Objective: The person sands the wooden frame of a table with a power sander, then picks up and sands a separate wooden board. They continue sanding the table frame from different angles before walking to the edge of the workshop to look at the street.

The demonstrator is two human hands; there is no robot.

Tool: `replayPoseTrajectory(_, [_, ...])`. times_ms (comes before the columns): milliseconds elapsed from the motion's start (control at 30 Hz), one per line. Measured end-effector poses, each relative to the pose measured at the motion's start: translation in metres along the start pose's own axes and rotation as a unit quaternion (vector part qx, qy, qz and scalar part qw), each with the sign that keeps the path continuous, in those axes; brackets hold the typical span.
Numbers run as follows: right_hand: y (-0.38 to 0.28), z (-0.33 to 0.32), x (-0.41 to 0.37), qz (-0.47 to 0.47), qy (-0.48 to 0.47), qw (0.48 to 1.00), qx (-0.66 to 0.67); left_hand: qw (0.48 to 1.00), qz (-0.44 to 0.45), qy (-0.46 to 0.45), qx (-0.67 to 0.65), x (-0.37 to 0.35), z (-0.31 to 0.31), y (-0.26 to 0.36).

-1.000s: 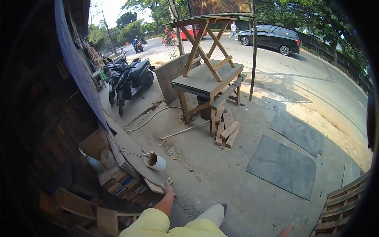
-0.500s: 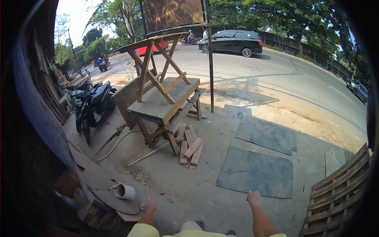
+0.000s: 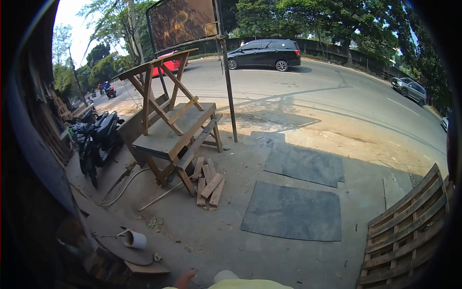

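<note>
My left hand [image 3: 186, 278] shows only in part at the bottom edge, low over the concrete ground, and its fingers cannot be made out. Nearest to it is a thin board [image 3: 147, 268] on the ground. Beyond that, a white bucket [image 3: 136, 240] with a stick-like handle in it lies tilted on a rounded board [image 3: 108, 236]. My right hand is outside the picture.
Two dark mats [image 3: 291, 212] lie ahead. A folding wooden table [image 3: 168, 91] stands on a workbench [image 3: 163, 139], with wood blocks [image 3: 210, 185] beside it. At right leans a slatted pallet [image 3: 404, 236]; a motorbike [image 3: 98, 144] is parked left. A black car [image 3: 264, 54] is on the road.
The view has turned to the right. My left hand has dropped to the bottom edge, and my right hand has gone out of view. A grey car has come further into view.
</note>
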State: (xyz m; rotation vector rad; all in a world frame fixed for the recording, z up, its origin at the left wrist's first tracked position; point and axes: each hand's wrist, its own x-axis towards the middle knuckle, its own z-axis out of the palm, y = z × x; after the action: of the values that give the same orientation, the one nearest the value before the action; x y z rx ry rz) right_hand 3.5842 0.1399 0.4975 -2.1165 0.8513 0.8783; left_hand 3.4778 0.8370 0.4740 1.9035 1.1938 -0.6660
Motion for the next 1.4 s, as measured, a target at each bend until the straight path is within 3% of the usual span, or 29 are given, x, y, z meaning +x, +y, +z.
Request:
replayPoseTrajectory(33, [0.002, -0.002, 0.000, -0.010, -0.003, 1.000, 0.028, 0.996, 0.092, -0.007, -0.012, 0.032, 0.011, 0.019])
replayPoseTrajectory(100, [0.002, -0.004, 0.003, -0.032, -0.005, 0.996, 0.078, 0.977, 0.206, 0.016, -0.048, 0.009, 0.015, 0.103])
replayPoseTrajectory(167, [0.003, -0.005, 0.009, -0.053, -0.013, 0.992, 0.116, 0.963, 0.265, 0.002, -0.046, -0.012, 0.015, 0.165])
replayPoseTrajectory(267, [0.002, -0.008, 0.015, -0.086, -0.017, 0.983, 0.164, 0.956, 0.286, -0.029, -0.059, -0.015, 0.028, 0.199])
replayPoseTrajectory(400, [-0.001, -0.012, 0.017, -0.116, -0.027, 0.971, 0.210, 0.965, 0.262, -0.027, -0.009, 0.006, 0.041, 0.168])
replayPoseTrajectory(533, [-0.021, -0.015, 0.001, -0.092, -0.041, 0.975, 0.196, 0.987, 0.138, -0.039, 0.069, 0.040, 0.053, 0.065])
replayPoseTrajectory(600, [-0.029, -0.017, -0.005, -0.084, -0.050, 0.978, 0.184, 0.994, 0.027, -0.041, 0.093, 0.022, 0.046, 0.024])
replayPoseTrajectory(800, [-0.048, -0.015, -0.018, -0.081, -0.075, 0.980, 0.163, 0.993, -0.086, -0.071, 0.043, -0.019, 0.025, -0.036])
replayPoseTrajectory(867, [-0.052, -0.013, -0.022, -0.085, -0.080, 0.980, 0.159, 0.993, -0.112, -0.033, 0.006, -0.010, 0.028, -0.040])
replayPoseTrajectory(900, [-0.054, -0.013, -0.024, -0.086, -0.083, 0.980, 0.159, 0.993, -0.114, -0.034, 0.005, -0.006, 0.031, -0.036])
replayPoseTrajectory(967, [-0.055, -0.012, -0.029, -0.090, -0.088, 0.979, 0.161, 0.999, -0.022, 0.023, -0.005, 0.002, 0.039, -0.026])
replayPoseTrajectory(1167, [-0.058, -0.012, -0.049, -0.122, -0.095, 0.971, 0.185, 0.995, 0.089, 0.031, -0.032, 0.001, 0.036, 0.030])
replayPoseTrajectory(1300, [-0.055, -0.012, -0.065, -0.139, -0.088, 0.965, 0.203, 0.994, 0.098, 0.037, -0.035, 0.002, 0.036, 0.028])
replayPoseTrajectory(1400, [-0.046, -0.011, -0.058, -0.099, -0.106, 0.972, 0.184, 0.996, 0.066, 0.039, -0.037, 0.000, 0.042, 0.007])
